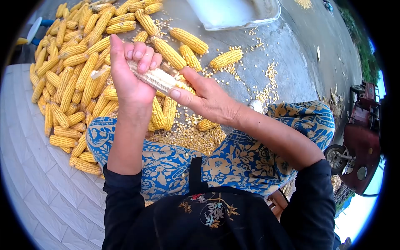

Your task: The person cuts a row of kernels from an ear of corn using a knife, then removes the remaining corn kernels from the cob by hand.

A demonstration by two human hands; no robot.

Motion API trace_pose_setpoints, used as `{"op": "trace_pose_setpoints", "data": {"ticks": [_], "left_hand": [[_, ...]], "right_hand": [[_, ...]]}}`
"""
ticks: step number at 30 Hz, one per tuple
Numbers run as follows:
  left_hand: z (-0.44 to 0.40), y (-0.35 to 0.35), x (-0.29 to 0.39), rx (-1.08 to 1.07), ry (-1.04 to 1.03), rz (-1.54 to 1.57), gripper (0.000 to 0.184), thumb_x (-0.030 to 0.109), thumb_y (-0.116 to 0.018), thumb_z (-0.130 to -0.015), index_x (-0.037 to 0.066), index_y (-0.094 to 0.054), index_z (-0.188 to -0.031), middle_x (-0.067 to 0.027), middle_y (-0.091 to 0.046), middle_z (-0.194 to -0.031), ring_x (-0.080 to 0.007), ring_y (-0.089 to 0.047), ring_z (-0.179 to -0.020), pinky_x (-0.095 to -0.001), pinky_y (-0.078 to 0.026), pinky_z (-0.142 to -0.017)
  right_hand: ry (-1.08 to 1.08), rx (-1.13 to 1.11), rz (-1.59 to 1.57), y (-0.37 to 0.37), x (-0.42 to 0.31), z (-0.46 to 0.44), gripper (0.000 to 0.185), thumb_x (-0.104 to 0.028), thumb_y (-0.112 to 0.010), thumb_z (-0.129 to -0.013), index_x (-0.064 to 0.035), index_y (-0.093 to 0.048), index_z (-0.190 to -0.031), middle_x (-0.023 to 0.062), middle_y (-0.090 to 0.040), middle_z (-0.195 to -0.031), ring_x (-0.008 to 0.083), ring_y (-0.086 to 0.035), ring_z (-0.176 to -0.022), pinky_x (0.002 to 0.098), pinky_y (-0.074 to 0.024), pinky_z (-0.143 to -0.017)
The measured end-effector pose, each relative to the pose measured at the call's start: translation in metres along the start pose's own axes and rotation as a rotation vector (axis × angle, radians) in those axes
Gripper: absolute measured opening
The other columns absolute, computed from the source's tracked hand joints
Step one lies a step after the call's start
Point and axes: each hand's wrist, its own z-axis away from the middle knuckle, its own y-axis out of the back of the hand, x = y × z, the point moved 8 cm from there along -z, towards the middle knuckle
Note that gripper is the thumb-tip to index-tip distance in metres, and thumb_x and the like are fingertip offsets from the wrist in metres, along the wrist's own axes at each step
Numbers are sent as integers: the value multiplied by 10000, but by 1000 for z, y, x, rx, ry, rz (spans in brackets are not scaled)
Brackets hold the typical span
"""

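Note:
A mostly stripped corn cob (156,80), whitish with some yellow kernels at its right end, is held between both hands over the lap. My left hand (133,68) is wrapped round its upper left part, fingers curled over it. At the right end, my right hand (204,96) grips the cob with thumb and fingers, beside the remaining kernels. Loose kernels (196,139) lie heaped on the ground just below the hands. Several whole yellow cobs (168,52) rest directly beyond them.
A large pile of yellow cobs (71,83) spreads at the left. A pale tub (250,25) stands at the top. Scattered kernels (271,77) dot the grey ground. At the far right is a dark red vehicle (362,141). Patterned blue trousers (166,166) cover the crossed legs.

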Motion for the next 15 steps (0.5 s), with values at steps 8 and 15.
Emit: {"op": "trace_pose_setpoints", "data": {"ticks": [8, 15], "left_hand": [[6, -3, -6, 43, 24, -36, 437, 453, -469, -903, 159, -355, -600, 35, -354, -535, -72, -314, -406, -248, -308, -456], [10, -42, -9, -374, 176, 187, 474, 478, -428, -910, 141, -392, -579, 35, -368, -552, -66, -328, -386, -237, -302, -449]], "right_hand": [[-334, 37, -548, -10, 26, 5, 502, -445, -377, -915, 15, -564, -849, 75, -553, -672, 151, -543, -639, 307, -448, -589], [-470, -179, -911, -40, 45, 2, 441, -394, -418, -917, -4, -548, -1079, 68, -613, -904, 114, -587, -748, 248, -487, -643]]}}
